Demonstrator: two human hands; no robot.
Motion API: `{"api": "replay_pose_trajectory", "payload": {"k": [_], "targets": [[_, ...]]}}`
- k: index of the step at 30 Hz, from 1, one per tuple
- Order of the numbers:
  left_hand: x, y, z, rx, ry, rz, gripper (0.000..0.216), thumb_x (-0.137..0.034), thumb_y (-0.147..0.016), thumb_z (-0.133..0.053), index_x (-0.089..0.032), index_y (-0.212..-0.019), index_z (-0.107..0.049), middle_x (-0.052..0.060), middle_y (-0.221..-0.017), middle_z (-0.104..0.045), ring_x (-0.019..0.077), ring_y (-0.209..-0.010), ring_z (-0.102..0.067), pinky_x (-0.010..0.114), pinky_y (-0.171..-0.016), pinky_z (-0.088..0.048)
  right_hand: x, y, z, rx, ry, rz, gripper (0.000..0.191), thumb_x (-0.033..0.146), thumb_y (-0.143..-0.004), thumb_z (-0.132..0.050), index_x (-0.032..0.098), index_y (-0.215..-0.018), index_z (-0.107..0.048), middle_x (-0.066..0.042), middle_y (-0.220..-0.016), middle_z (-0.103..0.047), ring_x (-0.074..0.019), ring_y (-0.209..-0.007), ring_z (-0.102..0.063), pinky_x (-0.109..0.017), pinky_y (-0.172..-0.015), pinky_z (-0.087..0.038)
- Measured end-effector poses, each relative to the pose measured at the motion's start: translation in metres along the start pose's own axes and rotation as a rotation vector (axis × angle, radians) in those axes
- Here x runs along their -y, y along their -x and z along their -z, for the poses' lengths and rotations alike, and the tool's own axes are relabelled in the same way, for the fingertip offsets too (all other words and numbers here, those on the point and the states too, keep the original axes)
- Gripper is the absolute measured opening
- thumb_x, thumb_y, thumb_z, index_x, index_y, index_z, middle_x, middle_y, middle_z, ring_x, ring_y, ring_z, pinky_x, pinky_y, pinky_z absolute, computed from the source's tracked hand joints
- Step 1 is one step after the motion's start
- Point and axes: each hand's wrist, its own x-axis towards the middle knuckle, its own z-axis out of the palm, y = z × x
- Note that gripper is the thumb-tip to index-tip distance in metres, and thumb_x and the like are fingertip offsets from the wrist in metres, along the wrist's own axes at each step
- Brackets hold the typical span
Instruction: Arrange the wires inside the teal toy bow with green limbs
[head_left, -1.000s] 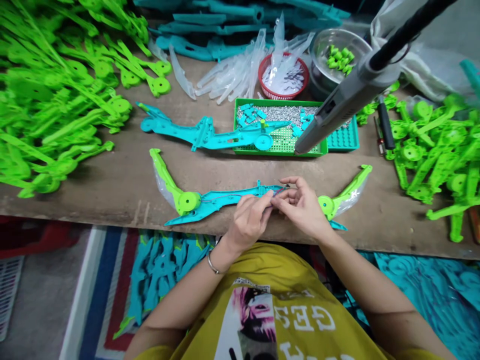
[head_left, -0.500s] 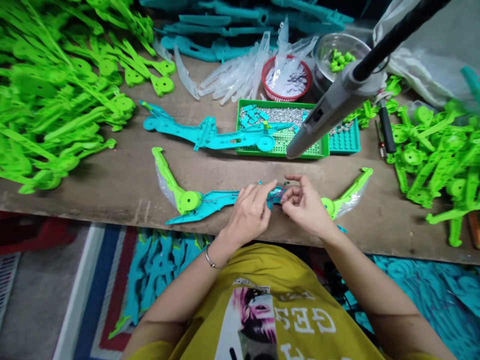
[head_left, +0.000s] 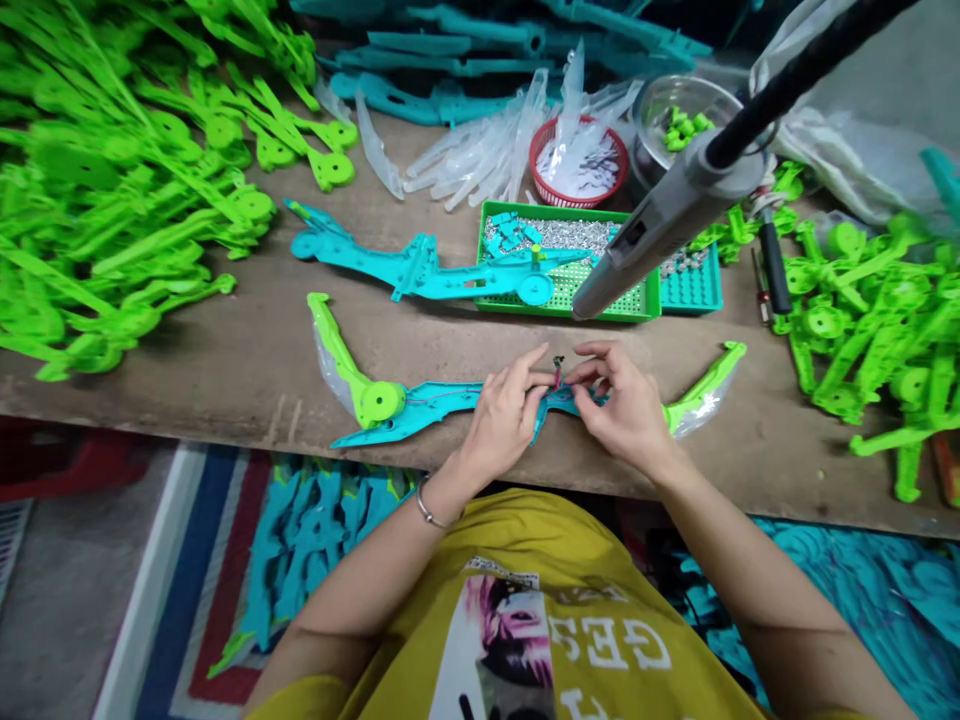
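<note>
A teal and green toy bow (head_left: 420, 400) lies along the near edge of the wooden bench (head_left: 255, 350). Its green limbs curve up at the left (head_left: 337, 350) and at the right (head_left: 705, 385). My left hand (head_left: 506, 415) and my right hand (head_left: 622, 405) meet over the bow's middle. Both pinch a thin red string with a small dark end (head_left: 558, 368) that rises just above the teal body. The bow's centre is hidden under my fingers.
A second teal bow frame (head_left: 405, 265) lies behind. A green tray (head_left: 645, 300) of screws, a red basket (head_left: 577, 160), a clear bowl (head_left: 675, 110) and a hanging grey power screwdriver (head_left: 660, 225) stand at the back. Green limb parts are piled left (head_left: 112, 180) and right (head_left: 870, 310).
Both hands have shifted slightly right along the bow and lifted the string's end up between the fingertips. The bow has stayed on the bench.
</note>
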Motion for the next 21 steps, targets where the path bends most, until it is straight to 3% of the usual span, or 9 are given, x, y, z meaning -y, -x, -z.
{"api": "replay_pose_trajectory", "payload": {"k": [5, 11, 18, 21], "targets": [[0.004, 0.001, -0.003, -0.092, -0.038, -0.051, 0.045, -0.016, -0.096, -0.056, -0.022, -0.140, -0.047, 0.000, -0.098, -0.077, 0.0174, -0.101, -0.069, 0.034, -0.092, -0.046, -0.012, -0.004, -0.007, -0.087, -0.009, 0.090, 0.029, 0.019, -0.085, -0.064, 0.021, -0.113, -0.057, -0.003, -0.089, -0.074, -0.0188, -0.076, -0.069, -0.032, -0.071, -0.054], [0.006, 0.001, -0.004, -0.119, -0.160, -0.120, 0.057, -0.017, -0.096, -0.057, -0.023, -0.149, -0.038, 0.002, -0.103, -0.077, 0.0194, -0.098, -0.068, 0.035, -0.088, -0.044, -0.020, -0.009, -0.007, -0.145, 0.110, 0.144, 0.037, 0.033, -0.083, -0.075, 0.021, -0.114, -0.060, -0.003, -0.082, -0.065, -0.0199, -0.073, -0.063, -0.033, -0.068, -0.051], [0.007, -0.001, -0.006, -0.084, -0.213, -0.122, 0.056, -0.018, -0.097, -0.053, -0.019, -0.151, -0.036, 0.005, -0.107, -0.076, 0.0202, -0.102, -0.067, 0.036, -0.090, -0.040, -0.022, -0.012, -0.008, -0.155, 0.207, 0.192, 0.035, 0.032, -0.081, -0.076, 0.018, -0.110, -0.062, 0.001, -0.068, -0.058, -0.0181, -0.063, -0.057, -0.031, -0.063, -0.045], [0.008, -0.001, -0.008, -0.117, -0.256, -0.162, 0.053, -0.019, -0.098, -0.052, -0.018, -0.149, -0.039, 0.005, -0.105, -0.076, 0.0198, -0.097, -0.067, 0.038, -0.090, -0.039, -0.022, -0.012, -0.007, -0.100, 0.159, 0.198, 0.030, 0.028, -0.082, -0.075, 0.020, -0.108, -0.062, 0.001, -0.069, -0.063, -0.0168, -0.062, -0.060, -0.030, -0.064, -0.047]]}}
